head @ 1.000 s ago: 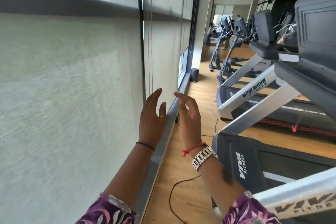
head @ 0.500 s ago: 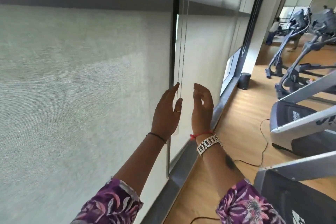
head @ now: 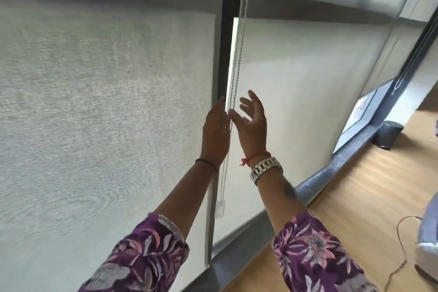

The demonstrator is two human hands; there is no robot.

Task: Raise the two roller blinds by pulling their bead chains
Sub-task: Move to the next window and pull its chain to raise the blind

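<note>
Two pale woven roller blinds hang fully down: the left blind and the right blind, split by a dark window post. A white bead chain hangs in the gap between them and ends in a clear clip near the sill. My left hand is raised just left of the chain, fingers straight. My right hand is raised just right of it, fingers spread, thumb tip close to the chain. Neither hand grips the chain.
A grey sill runs along the bottom of the window. A small dark cylinder stands on the wooden floor by the wall. A cable trails on the floor at the right, near a white machine edge.
The view has turned left toward the window and closed in on the gap. Both hands have risen and now flank the bead chain; the treadmills have left the view.
</note>
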